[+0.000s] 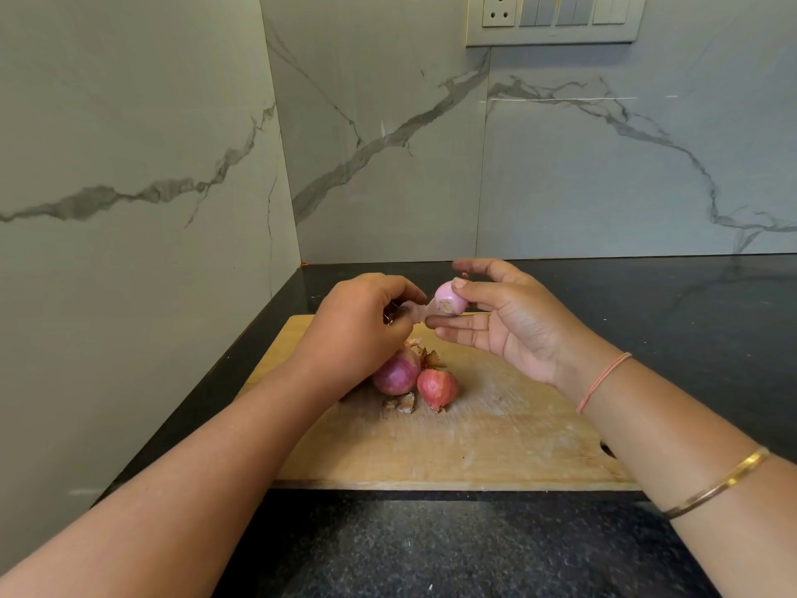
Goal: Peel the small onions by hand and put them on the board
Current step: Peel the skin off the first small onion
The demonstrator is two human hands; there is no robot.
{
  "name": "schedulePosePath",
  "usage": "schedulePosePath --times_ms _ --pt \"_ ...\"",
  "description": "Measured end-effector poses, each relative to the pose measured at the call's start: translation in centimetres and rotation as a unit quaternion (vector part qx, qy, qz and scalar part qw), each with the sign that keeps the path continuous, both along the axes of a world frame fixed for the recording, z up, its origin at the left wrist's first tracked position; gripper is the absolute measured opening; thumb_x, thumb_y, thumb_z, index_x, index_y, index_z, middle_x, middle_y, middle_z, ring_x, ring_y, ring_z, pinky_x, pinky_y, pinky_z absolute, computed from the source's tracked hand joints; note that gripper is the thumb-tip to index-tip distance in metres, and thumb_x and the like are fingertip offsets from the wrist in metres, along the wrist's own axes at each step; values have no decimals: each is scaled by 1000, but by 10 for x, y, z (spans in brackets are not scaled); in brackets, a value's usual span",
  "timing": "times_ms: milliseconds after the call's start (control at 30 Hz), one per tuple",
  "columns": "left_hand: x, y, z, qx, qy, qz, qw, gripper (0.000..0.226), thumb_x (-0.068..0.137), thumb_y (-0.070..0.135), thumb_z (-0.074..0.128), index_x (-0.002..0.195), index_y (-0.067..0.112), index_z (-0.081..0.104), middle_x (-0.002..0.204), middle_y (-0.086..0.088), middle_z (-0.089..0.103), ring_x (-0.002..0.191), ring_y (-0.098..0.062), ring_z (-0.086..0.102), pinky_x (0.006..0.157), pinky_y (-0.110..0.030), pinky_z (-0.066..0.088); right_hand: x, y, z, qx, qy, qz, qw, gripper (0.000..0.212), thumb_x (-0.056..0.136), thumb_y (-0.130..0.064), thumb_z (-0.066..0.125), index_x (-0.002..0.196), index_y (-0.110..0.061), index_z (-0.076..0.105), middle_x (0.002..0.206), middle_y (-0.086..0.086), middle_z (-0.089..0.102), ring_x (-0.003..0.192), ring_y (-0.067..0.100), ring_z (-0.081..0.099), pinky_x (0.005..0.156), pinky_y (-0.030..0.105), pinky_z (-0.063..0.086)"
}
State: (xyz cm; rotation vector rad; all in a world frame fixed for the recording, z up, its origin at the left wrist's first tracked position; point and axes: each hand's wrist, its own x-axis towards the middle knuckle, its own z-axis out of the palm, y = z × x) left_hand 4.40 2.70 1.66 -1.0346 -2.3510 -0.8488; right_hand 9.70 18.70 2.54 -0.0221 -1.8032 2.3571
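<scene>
My right hand (513,321) pinches a small pale pink onion (448,297) between thumb and fingers, above the far part of the wooden board (496,438). A strip of pale skin (416,312) runs from that onion to my left hand (366,325), which pinches the strip's other end. Two small red onions lie on the board below my left hand: a rounder one (396,373), partly behind my left wrist, and a pointed one (436,388) touching it on the right.
Dry brown skin scraps (401,403) lie in front of the onions, and more (431,358) behind them. The board sits on a dark stone counter (690,321) in a corner of marble-patterned walls, the left wall (129,187) close by. A socket panel (556,19) hangs high on the back wall.
</scene>
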Motion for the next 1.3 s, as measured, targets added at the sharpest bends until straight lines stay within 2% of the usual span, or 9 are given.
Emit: schedulePosePath --times_ms 100,267,433,567,700,833,1033,1167,1300 --pt "0 -1 1 8 -1 3 1000 21 90 15 59 107 20 69 98 7 68 89 -9 59 83 -33 51 -1 0 0 24 2 -13 1000 21 92 3 48 102 -8 62 103 22 61 73 29 66 66 31 60" --pt "-3 -3 2 24 -3 27 999 18 90 17 58 103 22 70 96 8 67 87 -8 59 81 -35 52 -3 4 -3 71 -5 -73 995 10 89 -9 63 99 -10 61 84 10 59 60 17 61 54 24 54" --pt "-3 -3 1 -10 -13 47 999 19 90 16 58 100 24 71 99 6 65 89 -9 58 82 -36 52 -6 9 -5 79 -35 -105 991 6 94 -18 58 99 -15 59 95 14 66 53 13 57 45 22 46" --pt "-2 0 -1 -61 -22 48 997 21 90 19 55 102 24 71 103 7 62 91 -9 54 81 -34 50 -7 9 -3 50 -27 -94 994 12 97 -18 50 99 -8 58 100 17 66 57 12 50 49 21 44" --pt "-2 1 -3 -65 -6 43 997 21 91 31 54 104 27 70 106 10 62 97 -8 49 82 -29 46 -7 7 -1 -34 -17 -57 998 24 98 -10 45 116 2 54 98 21 58 65 19 58 53 23 53" --pt "-4 -1 -2 -46 24 50 997 22 91 39 54 103 28 70 105 12 63 102 -8 50 82 -26 41 -5 6 0 -57 -1 -10 998 25 97 -5 41 117 1 55 100 20 59 73 23 62 60 26 57" --pt "1 0 1 70 24 24 997 20 89 32 60 105 23 69 98 11 64 94 -7 56 80 -27 49 -3 5 -2 22 24 29 999 27 95 -3 42 107 -11 64 99 12 65 76 20 62 67 28 50" --pt "6 4 4 174 -63 -32 982 17 86 24 66 102 20 69 94 11 68 86 1 62 79 -18 51 -2 2 -4 72 39 56 995 26 95 -4 44 105 -14 66 92 6 68 76 16 61 69 28 47" --pt "9 7 7 269 -176 -75 944 6 85 10 67 84 15 70 81 7 70 76 -1 67 77 -18 54 0 -2 -4 86 46 79 992 24 94 -5 47 107 -11 66 94 8 66 75 15 60 68 26 48"
